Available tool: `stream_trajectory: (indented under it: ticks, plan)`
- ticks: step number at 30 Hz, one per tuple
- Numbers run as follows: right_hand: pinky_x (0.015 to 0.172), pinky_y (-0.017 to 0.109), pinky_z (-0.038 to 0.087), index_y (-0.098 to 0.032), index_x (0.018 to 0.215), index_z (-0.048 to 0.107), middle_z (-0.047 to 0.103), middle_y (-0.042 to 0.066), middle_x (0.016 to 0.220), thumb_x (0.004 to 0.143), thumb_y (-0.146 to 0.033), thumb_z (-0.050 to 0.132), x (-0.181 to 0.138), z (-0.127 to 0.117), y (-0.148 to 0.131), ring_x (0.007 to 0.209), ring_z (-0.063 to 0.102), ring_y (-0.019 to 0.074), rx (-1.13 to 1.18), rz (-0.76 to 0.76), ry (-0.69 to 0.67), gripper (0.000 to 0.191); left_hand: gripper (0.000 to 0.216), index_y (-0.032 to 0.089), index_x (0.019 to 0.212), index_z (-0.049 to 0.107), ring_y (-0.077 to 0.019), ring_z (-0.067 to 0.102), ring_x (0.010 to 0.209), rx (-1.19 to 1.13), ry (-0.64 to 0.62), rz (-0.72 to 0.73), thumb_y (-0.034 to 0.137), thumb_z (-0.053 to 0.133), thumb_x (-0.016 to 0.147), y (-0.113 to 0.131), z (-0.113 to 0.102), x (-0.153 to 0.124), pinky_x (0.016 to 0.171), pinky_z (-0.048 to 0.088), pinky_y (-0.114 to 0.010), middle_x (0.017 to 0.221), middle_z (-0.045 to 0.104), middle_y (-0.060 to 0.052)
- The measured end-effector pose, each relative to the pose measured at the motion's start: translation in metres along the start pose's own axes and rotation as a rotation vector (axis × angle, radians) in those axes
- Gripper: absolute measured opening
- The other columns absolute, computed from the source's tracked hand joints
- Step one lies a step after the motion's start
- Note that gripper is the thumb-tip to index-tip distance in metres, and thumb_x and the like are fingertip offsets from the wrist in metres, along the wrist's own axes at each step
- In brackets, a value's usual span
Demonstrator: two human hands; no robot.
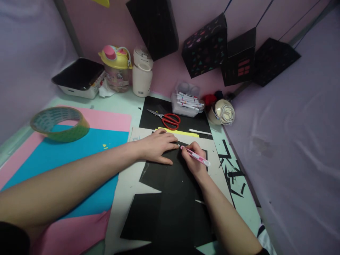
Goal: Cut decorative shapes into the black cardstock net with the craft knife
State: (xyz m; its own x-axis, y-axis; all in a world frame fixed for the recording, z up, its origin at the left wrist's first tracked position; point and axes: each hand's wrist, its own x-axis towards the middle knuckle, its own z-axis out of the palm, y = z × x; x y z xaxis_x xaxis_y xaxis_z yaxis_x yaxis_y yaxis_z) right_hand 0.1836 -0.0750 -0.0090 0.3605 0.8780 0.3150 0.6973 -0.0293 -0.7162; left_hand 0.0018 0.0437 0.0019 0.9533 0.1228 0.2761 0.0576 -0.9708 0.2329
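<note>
A large sheet of black paper (175, 198) with notched edges lies over a pale board (127, 198). My left hand (159, 144) rests flat on the upper part of the black paper, its fingers spread. In my right hand (195, 159) is a slim pink-and-white craft knife (198, 157), gripped like a pen. Its tip points at small white marks on the black paper, just right of my left fingertips. The blade itself is too small to make out. Yellow paper (175, 131) shows beyond my left hand.
Red-handled scissors (170, 120) and a white pen (199, 131) lie beyond my hands. Black scraps (233, 173) are on the right. On the left sit blue paper (92, 152) and a tape roll (61, 124). A marker box (186, 102) stands behind; black paper boxes (207, 46) hang above.
</note>
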Motion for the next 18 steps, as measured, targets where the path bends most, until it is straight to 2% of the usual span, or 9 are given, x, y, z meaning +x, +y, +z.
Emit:
stream_trajectory:
  ticks: [12, 18]
  plan:
    - [0.052, 0.023, 0.035, -0.022, 0.063, 0.045, 0.048, -0.006, 0.053, 0.081, -0.028, 0.058, -0.0028, 0.0024, 0.0020, 0.048, 0.045, 0.0105, -0.164, -0.148, -0.014, 0.023, 0.060, 0.022, 0.129, 0.055, -0.0282, 0.048, 0.124, 0.030, -0.009, -0.002, 0.060, 0.061, 0.083, 0.0007, 0.0005, 0.0007, 0.106, 0.022, -0.045, 0.131, 0.057, -0.010]
    - [0.050, 0.022, 0.035, -0.022, 0.064, 0.046, 0.049, -0.006, 0.054, 0.082, -0.030, 0.058, -0.0035, 0.0025, 0.0040, 0.048, 0.044, 0.0103, -0.128, -0.135, 0.032, 0.023, 0.059, 0.023, 0.129, 0.055, -0.0275, 0.048, 0.124, 0.026, -0.006, -0.006, 0.060, 0.061, 0.083, 0.0011, -0.0006, 0.0008, 0.106, 0.022, -0.044, 0.131, 0.057, -0.010]
